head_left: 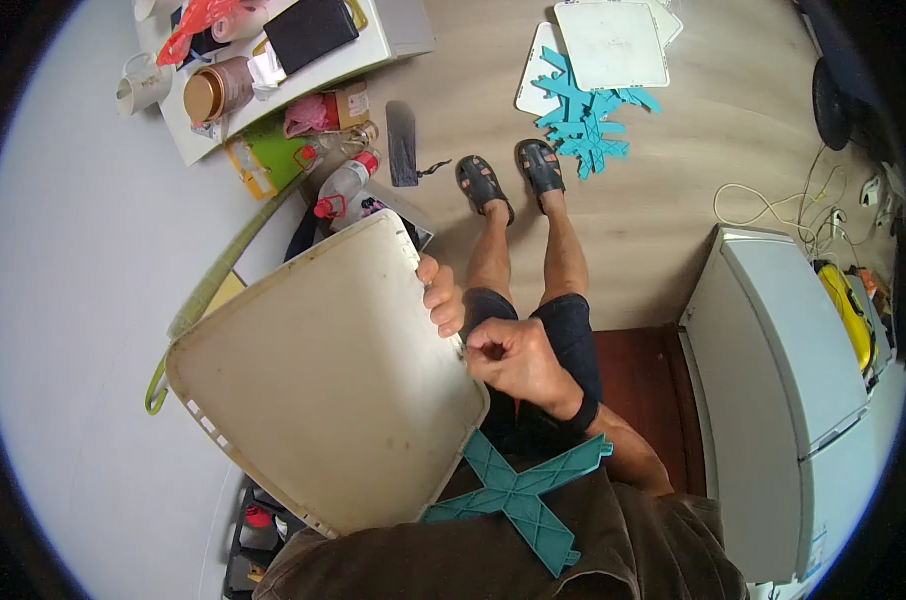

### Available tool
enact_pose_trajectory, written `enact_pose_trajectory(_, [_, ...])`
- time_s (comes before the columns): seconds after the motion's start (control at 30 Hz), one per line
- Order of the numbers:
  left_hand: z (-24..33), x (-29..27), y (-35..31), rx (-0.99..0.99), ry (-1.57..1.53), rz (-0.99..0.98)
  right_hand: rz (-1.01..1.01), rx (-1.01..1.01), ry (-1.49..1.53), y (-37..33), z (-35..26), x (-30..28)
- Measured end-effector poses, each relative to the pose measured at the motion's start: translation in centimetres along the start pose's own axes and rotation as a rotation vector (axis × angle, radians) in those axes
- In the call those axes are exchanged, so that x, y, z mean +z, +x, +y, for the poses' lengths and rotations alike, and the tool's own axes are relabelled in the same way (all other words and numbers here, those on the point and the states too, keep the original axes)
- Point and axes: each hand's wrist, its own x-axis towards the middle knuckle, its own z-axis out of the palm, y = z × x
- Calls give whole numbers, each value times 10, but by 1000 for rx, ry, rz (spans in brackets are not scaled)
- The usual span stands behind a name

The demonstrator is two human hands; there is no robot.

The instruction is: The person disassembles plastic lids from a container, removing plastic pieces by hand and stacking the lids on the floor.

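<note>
Pale floor spreads beyond your hands. Your left hand grasps the white panel, left of your clenched right hand, whose contents are hidden. If that edge grip slips, the panel could drop.

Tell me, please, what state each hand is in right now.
Left hand: closed, holding the off-white, roughly square plastic panel by its edge.
Right hand: curled closed at the panel's edge; whether it grips anything cannot be told.
</note>
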Motion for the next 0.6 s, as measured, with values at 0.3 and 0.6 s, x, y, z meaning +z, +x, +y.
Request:
enact_pose_trajectory(0.3, [4, -17, -12, 16, -24, -69, 49, 92, 117, 0, 10, 13])
enact_pose_trajectory(0.6, [11, -17, -16, 36, -66, -70, -75, 133, 101, 20, 6, 11])
